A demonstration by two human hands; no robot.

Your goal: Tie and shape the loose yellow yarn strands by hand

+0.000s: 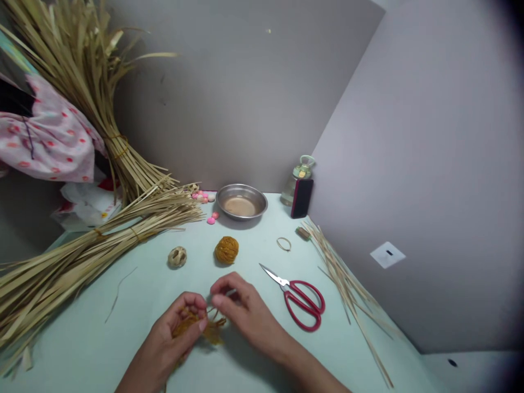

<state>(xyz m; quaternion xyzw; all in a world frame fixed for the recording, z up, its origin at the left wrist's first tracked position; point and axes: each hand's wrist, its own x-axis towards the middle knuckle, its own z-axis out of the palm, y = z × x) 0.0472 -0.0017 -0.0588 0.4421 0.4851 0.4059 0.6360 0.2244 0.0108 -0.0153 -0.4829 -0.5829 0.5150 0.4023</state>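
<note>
- The left hand (pixel 176 327) is closed around a golden-brown fibre bundle (pixel 213 333); its thumb presses from above, and loose ends come out on the side of the right hand.
- The right hand (pixel 241 311) is just beside it, with thumb and forefinger near each other. I cannot tell if these tips are really pinching a thin strand (pixel 212 311), which shows between the two hands.
- The step in hand seems to be fine finger work with this strand, I judge. To do it well, the left hand should hold firmly but without crushing, so that the fibres keep their order.
- For the right hand, it is better to take the strand near its root and to pull gently, in small moves; a strong pull could make a knot or break it.
- The strand should stay visible between the hands, not hidden under the left thumb.
- Beyond the grip lies a wound ball (pixel 226 250), near but apart from the fingers; a sleeve should not roll it.
- To the right of the grip lie the scissors (pixel 289 287), open a little or closed, I cannot tell; the wrist should keep away from their tip.
</note>
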